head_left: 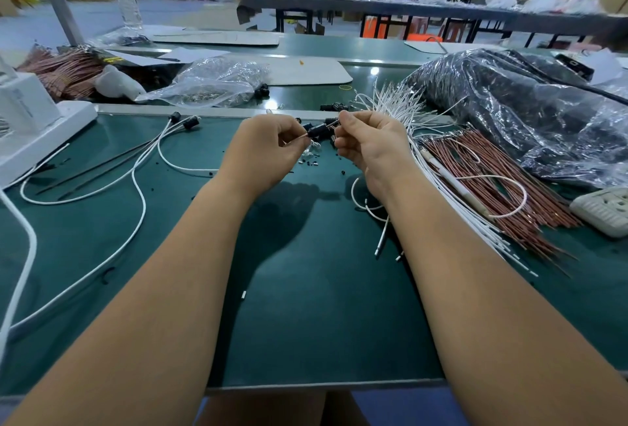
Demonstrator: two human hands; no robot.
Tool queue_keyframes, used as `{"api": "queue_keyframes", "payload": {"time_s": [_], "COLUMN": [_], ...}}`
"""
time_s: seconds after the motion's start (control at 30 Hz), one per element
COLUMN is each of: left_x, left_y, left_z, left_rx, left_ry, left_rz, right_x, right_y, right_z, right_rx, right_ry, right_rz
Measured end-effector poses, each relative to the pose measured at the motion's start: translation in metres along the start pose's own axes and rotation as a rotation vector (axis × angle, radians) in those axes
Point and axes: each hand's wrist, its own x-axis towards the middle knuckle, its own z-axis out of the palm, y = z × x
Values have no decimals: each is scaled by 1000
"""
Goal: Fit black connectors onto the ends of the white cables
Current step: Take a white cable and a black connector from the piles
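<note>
Both hands meet above the middle of the green work mat (306, 289). My left hand (268, 150) pinches a thin wire end beside a black connector (317, 129). My right hand (368, 143) pinches the connector's other side, with a thin wire tip sticking up past its fingers. A white cable (373, 211) loops out from under the right wrist. At the left lie white cables with black connectors fitted (180, 118). A fan of loose white cables (394, 99) spreads behind the right hand. Loose black connectors (334, 106) sit at the mat's far edge.
A bundle of reddish-brown wires (503, 181) lies to the right, with a large plastic bag of black parts (509, 102) behind it. A white power strip (605, 211) sits far right. A white device (30, 119) stands at the left. Small black and metal bits (311, 162) are scattered under the hands.
</note>
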Motion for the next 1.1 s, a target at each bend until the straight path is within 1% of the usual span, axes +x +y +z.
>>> {"api": "queue_keyframes", "payload": {"time_s": [0.17, 0.33, 0.5, 0.67, 0.83, 1.0, 1.1], "left_x": [-2, -3, -2, -1, -2, -3, -4], "left_y": [4, 8, 6, 3, 2, 2, 4], "left_z": [0, 1, 2, 3, 3, 5, 5], "left_rx": [14, 28, -58, -30, 23, 88, 80], "left_ry": [-10, -26, 7, 28, 32, -28, -61], "left_rz": [9, 9, -42, -40, -15, 7, 5], "right_x": [0, -1, -2, -3, -3, -2, -2], "right_y": [-1, -2, -3, -5, -1, -1, -1], "right_z": [0, 1, 1, 3, 2, 2, 3], "right_rx": [66, 71, 75, 87, -1, -42, -67], "right_ry": [-30, -77, -135, -97, -60, -58, -70], "right_rz": [7, 8, 29, 69, 52, 21, -18]}}
